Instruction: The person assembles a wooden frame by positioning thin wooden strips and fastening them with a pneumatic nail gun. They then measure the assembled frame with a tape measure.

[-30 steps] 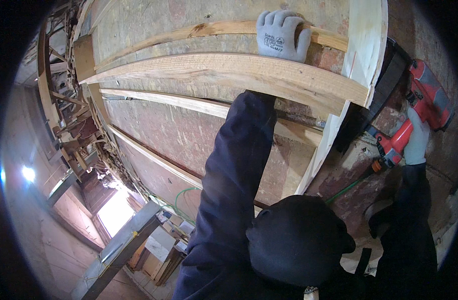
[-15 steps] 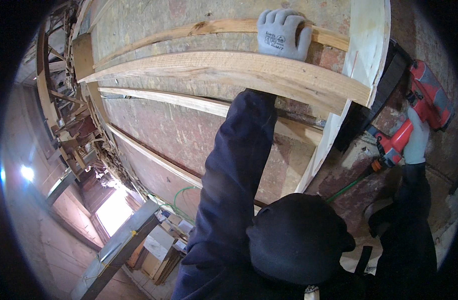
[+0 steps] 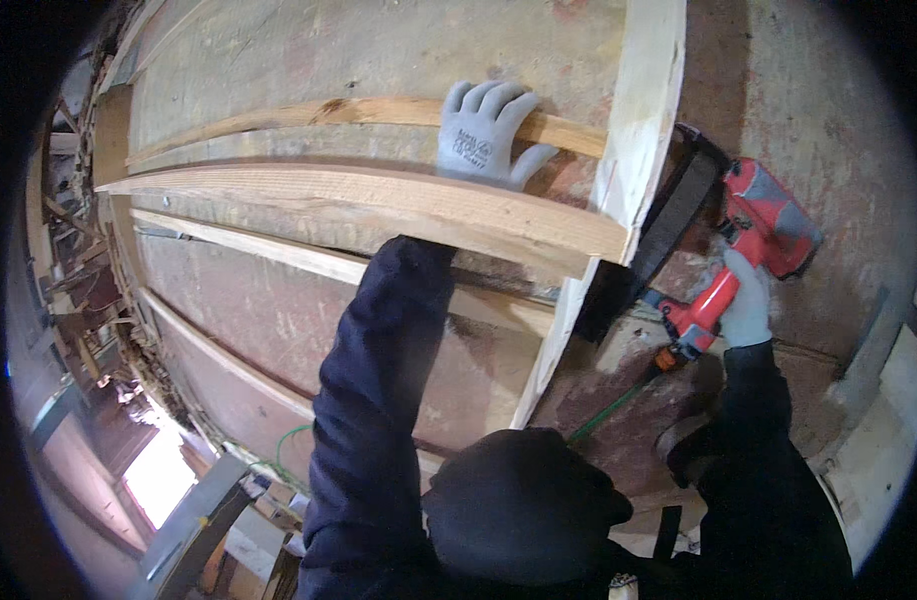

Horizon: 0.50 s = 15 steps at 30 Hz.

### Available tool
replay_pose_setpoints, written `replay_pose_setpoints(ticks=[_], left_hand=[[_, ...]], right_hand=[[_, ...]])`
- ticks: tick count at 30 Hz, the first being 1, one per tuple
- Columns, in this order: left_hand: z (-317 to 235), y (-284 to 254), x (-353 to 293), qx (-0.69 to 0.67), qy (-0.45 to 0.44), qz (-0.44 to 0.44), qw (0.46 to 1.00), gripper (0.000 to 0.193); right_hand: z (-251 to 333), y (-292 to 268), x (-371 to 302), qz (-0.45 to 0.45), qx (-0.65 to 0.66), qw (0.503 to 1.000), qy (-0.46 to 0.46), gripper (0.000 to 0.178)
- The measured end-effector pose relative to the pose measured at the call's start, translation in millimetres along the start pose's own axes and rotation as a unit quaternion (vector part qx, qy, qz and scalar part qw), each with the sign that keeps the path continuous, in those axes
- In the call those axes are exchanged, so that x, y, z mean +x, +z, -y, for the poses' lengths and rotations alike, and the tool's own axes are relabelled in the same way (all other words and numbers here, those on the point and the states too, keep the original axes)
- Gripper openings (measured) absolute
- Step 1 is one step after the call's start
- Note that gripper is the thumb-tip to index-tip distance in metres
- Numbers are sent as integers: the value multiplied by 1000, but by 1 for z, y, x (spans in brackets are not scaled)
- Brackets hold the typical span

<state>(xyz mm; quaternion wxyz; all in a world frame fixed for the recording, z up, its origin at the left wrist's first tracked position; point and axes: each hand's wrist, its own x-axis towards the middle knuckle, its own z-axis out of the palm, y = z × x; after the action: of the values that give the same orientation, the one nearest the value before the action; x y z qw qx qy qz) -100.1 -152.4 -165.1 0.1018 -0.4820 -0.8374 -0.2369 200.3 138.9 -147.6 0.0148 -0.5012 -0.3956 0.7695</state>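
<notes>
My left hand (image 3: 483, 135), in a grey glove, lies on a thin wooden batten (image 3: 358, 112), fingers stretched and thumb spread. That arm passes behind a thicker wooden board (image 3: 378, 195), which crosses in front of the wrist. My right hand (image 3: 746, 300), also gloved, is closed round the handle of a red and grey nail gun (image 3: 773, 215). The gun's black magazine (image 3: 658, 235) runs alongside a pale upright board (image 3: 643, 110); whether they touch I cannot tell. A green air hose (image 3: 613, 412) leads from the handle's end.
More battens (image 3: 228, 350) run across the worn, reddish wall surface (image 3: 248, 290). Broken wood is heaped at the far left. A grey beam (image 3: 193, 520) and stacked boards stand at lower left, near a bright opening (image 3: 160, 478). A black cap-like shape (image 3: 523, 505) covers the lower middle.
The whole view has shifted, so boards, hands and nail gun appear further left and lower. My left fingers look straighter with the thumb further out. My right hand still grips the nail gun.
</notes>
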Motion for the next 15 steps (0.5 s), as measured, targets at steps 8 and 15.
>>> replay_pose_setpoints(ticks=[8, 15], left_hand=[[-1, 5, 2, -3, 18, 28, 999, 57], [15, 28, -7, 0, 63, -24, 998, 52]], right_hand=[[11, 4, -3, 188, 130, 971, 68, 26], [-4, -1, -1, 260, 209, 939, 79, 23]])
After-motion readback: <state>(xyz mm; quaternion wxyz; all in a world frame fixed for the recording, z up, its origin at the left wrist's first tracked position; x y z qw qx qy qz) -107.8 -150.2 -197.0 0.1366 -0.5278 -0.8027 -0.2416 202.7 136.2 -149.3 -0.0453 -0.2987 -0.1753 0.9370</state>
